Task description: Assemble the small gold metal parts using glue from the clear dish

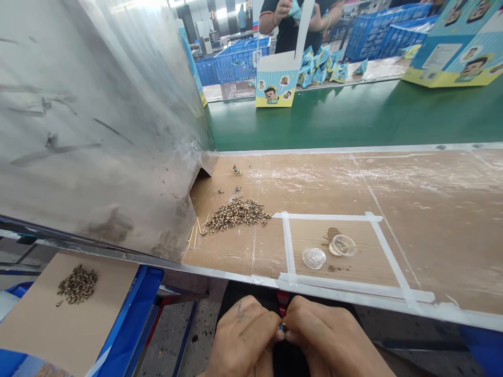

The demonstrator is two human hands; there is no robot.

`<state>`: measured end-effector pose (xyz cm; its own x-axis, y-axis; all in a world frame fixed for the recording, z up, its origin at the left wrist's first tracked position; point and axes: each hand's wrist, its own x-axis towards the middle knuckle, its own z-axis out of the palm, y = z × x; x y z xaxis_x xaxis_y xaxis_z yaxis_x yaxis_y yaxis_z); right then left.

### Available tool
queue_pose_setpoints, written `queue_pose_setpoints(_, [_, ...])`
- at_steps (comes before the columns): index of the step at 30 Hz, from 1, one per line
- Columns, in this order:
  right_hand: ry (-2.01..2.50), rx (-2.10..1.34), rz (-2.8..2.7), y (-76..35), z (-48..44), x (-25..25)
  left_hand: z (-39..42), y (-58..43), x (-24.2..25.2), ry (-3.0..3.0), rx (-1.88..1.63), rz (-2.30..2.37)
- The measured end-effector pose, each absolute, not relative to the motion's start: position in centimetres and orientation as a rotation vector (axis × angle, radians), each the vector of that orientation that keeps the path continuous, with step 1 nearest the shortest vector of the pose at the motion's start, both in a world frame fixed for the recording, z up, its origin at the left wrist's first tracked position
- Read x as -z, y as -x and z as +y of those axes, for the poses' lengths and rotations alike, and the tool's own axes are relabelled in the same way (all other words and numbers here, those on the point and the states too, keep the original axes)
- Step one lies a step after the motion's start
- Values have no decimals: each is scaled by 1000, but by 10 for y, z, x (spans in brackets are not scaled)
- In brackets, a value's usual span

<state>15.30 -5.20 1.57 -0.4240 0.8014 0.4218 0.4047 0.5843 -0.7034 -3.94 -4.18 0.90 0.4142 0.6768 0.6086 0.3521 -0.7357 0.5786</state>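
Observation:
My left hand (242,335) and my right hand (329,337) are together below the table's near edge, over my lap. Their fingertips pinch a tiny dark part (282,328) between them; it is too small to name. On the cardboard-covered table lies a pile of small beads or parts (238,213), with a few thin sticks (195,231) beside it. Inside a white tape square (288,246) sit two small clear round caps (314,257) (342,245).
A large scuffed metal panel (90,120) stands at the left. A cardboard sheet with a second small pile (77,284) rests on a blue crate at lower left. Beyond lies a green conveyor belt (353,115) with printed boxes (274,84); another person (298,21) handles packets there.

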Motion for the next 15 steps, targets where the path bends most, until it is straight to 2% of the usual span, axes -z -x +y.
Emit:
queue_pose_setpoints(10, [969,-779,-1987,-154,-56,-10,-39,41,-20,-2317,-1177,878])
queue_pose_setpoints(15, [972,-836,-1979,-158,-58,-24,-38,43,-18,-2343,-1178,791])
